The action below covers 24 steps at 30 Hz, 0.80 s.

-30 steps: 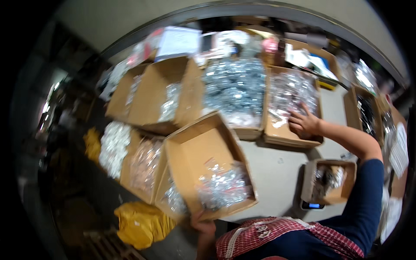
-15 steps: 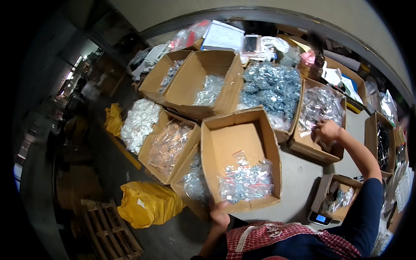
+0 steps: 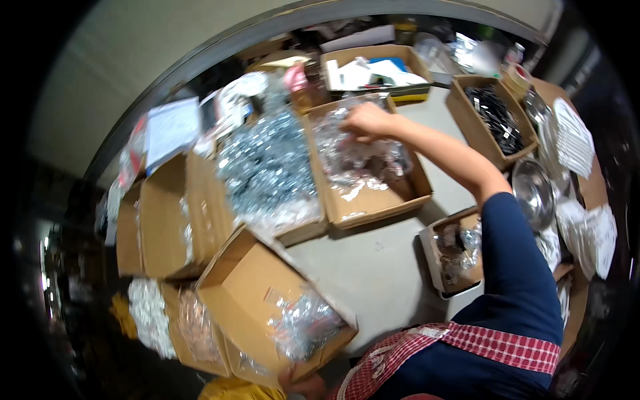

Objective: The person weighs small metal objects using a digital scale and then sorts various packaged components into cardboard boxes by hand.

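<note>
My left hand [image 3: 301, 383] is closed on the near rim of a tilted cardboard box [image 3: 233, 273]. Small see-through zip bags of shiny metal parts [image 3: 303, 323] lie in its lower end. Farther off, my right hand [image 3: 370, 123] reaches over another cardboard box [image 3: 380, 210], its fingers curled among see-through plastic packets [image 3: 347, 157]. Whatever those fingers hold is hidden and blurred. Left of that box, a heap of bluish-silver bagged parts [image 3: 267, 170] fills a further box.
A small box [image 3: 433, 257] of packets stands by my right elbow. Beyond are a box of black parts [image 3: 497, 120], a metal bowl [image 3: 533, 193] and a box of papers [image 3: 377, 57]. Deep cardboard boxes [image 3: 163, 227] and white packets [image 3: 150, 317] lie left.
The view has swung to the right. My right hand has moved from the near part of the packet box toward its far end. The left hand remains at the tilted box's rim.
</note>
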Motion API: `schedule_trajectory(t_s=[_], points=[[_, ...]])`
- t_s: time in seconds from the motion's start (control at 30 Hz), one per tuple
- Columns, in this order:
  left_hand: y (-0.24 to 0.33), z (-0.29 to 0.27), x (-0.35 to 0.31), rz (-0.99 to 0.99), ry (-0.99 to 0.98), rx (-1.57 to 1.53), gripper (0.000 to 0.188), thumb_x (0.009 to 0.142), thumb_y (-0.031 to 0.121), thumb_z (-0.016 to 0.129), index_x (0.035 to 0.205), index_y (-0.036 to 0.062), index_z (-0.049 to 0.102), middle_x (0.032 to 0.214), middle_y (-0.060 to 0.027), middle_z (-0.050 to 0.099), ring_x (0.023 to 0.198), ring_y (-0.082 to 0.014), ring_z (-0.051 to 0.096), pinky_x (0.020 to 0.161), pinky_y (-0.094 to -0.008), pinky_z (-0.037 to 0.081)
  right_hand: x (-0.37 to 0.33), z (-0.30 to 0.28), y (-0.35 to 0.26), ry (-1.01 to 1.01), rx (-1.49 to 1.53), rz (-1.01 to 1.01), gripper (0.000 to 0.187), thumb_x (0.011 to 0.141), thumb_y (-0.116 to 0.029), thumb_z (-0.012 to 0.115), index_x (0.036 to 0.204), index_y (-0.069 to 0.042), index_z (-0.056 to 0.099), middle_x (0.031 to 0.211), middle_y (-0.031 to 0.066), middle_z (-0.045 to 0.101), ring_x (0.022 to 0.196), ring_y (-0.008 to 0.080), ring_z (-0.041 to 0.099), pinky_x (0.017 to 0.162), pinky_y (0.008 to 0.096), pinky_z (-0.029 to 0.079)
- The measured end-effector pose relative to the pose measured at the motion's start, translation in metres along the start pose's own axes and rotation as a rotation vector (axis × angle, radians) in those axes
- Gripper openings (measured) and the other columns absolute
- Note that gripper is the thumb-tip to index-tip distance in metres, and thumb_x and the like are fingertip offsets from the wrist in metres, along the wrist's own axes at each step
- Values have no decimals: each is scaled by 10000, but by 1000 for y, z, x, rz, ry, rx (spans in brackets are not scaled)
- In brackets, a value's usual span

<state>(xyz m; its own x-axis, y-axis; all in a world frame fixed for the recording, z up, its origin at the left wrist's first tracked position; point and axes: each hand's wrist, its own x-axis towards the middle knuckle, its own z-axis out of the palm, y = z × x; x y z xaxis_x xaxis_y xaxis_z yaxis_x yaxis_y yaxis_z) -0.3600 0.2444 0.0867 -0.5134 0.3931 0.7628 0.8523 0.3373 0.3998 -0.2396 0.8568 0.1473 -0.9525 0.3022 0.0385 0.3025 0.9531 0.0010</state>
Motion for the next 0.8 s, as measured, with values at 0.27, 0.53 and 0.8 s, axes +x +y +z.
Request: schedule_trajectory(t_s=[0.27,0.53,0.8], points=[[2,1,7,52,-146,174,406,854,72,707,1155,57,436,986,-126,544,842,-243,572,778,-346,512,24,7,14,409,-45,-28,369,763,-249,684,1117,-172,612,1049,46,615,1060,271,556,821,450,489],[-1,-20,6,101,-237,254,522,836,51,717,1226,69,371,1069,-154,514,908,-254,560,839,-369,505,31,38,49,28,410,249,671,759,-359,651,1374,-163,467,1322,113,569,1209,354,482,1006,542,389],[0,-18,-9,-28,-203,150,554,851,15,721,1249,51,336,1138,-180,503,940,-270,571,868,-352,508,-38,21,-68,-7,74,-282,869,597,-167,662,1436,-209,437,1552,187,261,1458,368,197,1136,696,3]])
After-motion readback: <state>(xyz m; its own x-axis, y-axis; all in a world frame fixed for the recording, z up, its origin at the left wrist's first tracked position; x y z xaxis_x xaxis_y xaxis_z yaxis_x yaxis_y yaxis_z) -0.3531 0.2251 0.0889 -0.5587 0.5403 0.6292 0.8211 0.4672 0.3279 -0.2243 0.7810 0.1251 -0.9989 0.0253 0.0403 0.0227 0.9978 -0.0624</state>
